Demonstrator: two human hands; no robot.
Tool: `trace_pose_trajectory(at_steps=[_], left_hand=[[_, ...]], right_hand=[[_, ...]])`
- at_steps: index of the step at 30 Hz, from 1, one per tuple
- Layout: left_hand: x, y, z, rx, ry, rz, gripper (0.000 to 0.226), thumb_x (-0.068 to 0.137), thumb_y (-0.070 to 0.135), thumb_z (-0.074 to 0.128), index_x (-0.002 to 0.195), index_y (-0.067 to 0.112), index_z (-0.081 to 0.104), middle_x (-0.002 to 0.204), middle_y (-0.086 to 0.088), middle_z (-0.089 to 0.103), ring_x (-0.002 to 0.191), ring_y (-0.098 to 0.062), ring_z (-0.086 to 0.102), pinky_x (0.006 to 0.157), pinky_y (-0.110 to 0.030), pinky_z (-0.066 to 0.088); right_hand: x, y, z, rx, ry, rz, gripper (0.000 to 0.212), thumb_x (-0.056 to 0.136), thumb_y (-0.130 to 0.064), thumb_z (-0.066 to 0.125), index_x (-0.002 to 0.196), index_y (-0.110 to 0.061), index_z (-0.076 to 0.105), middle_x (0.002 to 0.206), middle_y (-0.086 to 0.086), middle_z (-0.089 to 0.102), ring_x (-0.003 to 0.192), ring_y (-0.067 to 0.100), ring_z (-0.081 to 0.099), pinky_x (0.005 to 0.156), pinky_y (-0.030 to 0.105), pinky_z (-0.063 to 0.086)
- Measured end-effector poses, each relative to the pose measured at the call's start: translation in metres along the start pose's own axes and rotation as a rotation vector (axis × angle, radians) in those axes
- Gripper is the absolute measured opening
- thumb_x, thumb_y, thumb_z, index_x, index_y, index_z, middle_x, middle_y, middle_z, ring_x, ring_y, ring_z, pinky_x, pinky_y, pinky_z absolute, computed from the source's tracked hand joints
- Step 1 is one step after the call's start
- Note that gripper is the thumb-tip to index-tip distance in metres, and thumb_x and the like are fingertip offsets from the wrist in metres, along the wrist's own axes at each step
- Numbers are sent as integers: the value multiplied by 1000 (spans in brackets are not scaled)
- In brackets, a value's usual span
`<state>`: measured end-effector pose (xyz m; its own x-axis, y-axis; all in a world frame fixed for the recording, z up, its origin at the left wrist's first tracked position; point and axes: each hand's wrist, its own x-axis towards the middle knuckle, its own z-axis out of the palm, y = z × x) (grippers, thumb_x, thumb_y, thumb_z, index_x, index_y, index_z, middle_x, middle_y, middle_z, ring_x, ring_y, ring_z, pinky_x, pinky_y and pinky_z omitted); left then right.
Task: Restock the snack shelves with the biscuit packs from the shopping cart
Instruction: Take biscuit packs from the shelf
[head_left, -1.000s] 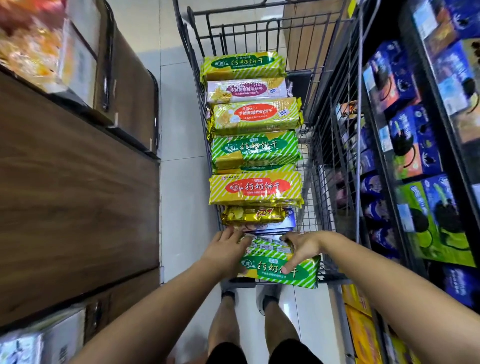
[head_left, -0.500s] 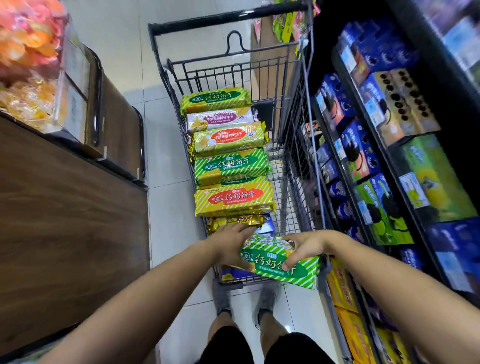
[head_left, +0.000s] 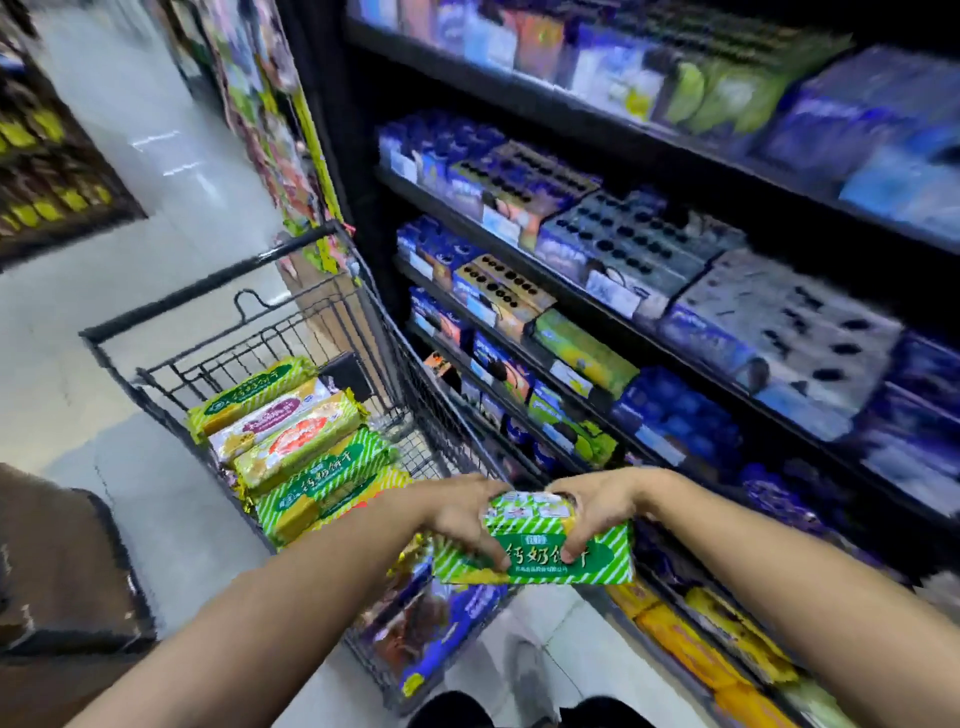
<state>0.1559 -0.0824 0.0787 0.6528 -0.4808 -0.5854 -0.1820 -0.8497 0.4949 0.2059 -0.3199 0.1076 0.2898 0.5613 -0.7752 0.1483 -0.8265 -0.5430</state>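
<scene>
Over at left, shopping cart (head_left: 208, 291) lined with a row of biscuit packs (head_left: 311, 478). Centre now: clamped in the left hand (head_left: 462, 514) grip, one green-striped pack (head_left: 545, 561), above the cart's near corner, right hand (head_left: 597, 504) grip curled on its other side. At right, snack shelves (head_left: 571, 306) crammed with blue boxes (head_left: 675, 410).
</scene>
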Motion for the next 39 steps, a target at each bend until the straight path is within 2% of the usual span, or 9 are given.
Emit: trace_pose_trajectory(at_steps=[6, 9, 14, 18, 25, 30, 34, 37, 39], left_hand=[[10, 51, -5, 222, -23, 201, 124, 55, 87, 68, 155, 33, 20, 149, -9, 41, 137, -30, 38, 117, -42, 32], [9, 77, 4, 48, 76, 250, 129, 55, 86, 71, 159, 34, 13, 161, -5, 26, 147, -24, 27, 121, -42, 26], [12, 134, 30, -449, -40, 262, 118, 69, 51, 88, 159, 22, 17, 151, 5, 43, 132, -8, 49, 114, -29, 35], [21, 199, 56, -658, -220, 296, 79, 77, 25, 87, 143, 23, 42, 122, 9, 71, 110, -7, 68, 86, -15, 51], [44, 316, 115, -717, -328, 264, 82, 54, 47, 92, 121, 8, 66, 114, -8, 75, 103, -19, 71, 92, -30, 52], [56, 393, 164, -870, -401, 115, 51, 64, 39, 90, 103, 8, 79, 110, -18, 74, 87, -25, 74, 69, -31, 58], [62, 459, 201, -872, -392, 64, 55, 62, 38, 86, 106, 5, 76, 106, -19, 75, 81, -26, 74, 68, -34, 61], [66, 506, 230, -828, -389, 64, 58, 70, 35, 83, 117, 3, 70, 109, -18, 75, 90, -28, 70, 94, -42, 57], [69, 532, 248, -825, -385, 64, 59, 69, 36, 83, 117, 5, 70, 106, -15, 76, 88, -25, 71, 87, -38, 57]], right_hand=[[-88, 33, 69, 184, 339, 92, 61, 61, -40, 90, 110, -25, 58, 105, -8, 71, 97, 9, 68, 86, 28, 56], [-136, 50, 110, 313, 485, 134, 55, 68, -34, 90, 112, -24, 59, 106, -8, 72, 99, 10, 68, 84, 22, 54], [-218, 77, 184, 564, 682, 225, 67, 75, -33, 87, 132, -23, 53, 124, -8, 66, 108, 8, 66, 96, 20, 51], [-269, 99, 233, 782, 744, 198, 64, 80, -28, 84, 136, -21, 53, 129, -3, 65, 115, 16, 66, 100, 32, 53], [-333, 167, 323, 1316, 880, 56, 70, 83, -33, 79, 145, -19, 49, 131, 0, 67, 114, 16, 68, 90, 28, 55], [-384, 229, 408, 1880, 1134, -254, 46, 97, -47, 51, 130, -18, 66, 135, 13, 64, 124, 27, 61, 100, 41, 51], [-410, 270, 460, 1913, 1228, -231, 53, 94, -36, 60, 139, -9, 55, 135, 15, 64, 122, 27, 63, 99, 40, 53], [-428, 287, 485, 1909, 1254, -167, 55, 91, -30, 65, 138, -4, 55, 133, 17, 64, 128, 31, 58, 111, 45, 44], [-442, 298, 499, 1947, 1313, -165, 55, 90, -34, 66, 134, -2, 59, 131, 16, 66, 125, 30, 61, 106, 41, 49]])
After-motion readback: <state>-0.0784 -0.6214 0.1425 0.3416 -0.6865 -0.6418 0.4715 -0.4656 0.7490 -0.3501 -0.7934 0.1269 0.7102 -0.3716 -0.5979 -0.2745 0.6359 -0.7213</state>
